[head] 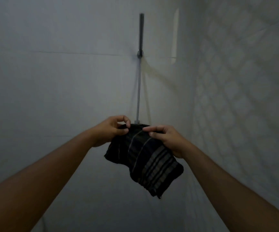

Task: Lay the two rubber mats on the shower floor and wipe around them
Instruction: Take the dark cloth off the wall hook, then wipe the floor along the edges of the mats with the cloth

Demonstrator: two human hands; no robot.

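Holding a dark striped cloth (143,158) up at chest height, both arms out towards the shower wall (51,72). Left hand (112,129) pinches the cloth's top edge between thumb and fingertips, right hand (167,141) pinches the other end, and the rest hangs loose below, bunched and folded. Just behind it the shower hose (139,91) drops from its bracket (140,53), the handset (141,30) standing upright above. No rubber mats in view, no floor either, so I can't say whether they're down. Risk here looks plain enough: those are light fingertip pinches on a limp cloth, and one slip lets a corner drop. It's also close to the hose fitting, so it could snag there. Dim light won't help spotting missed patches
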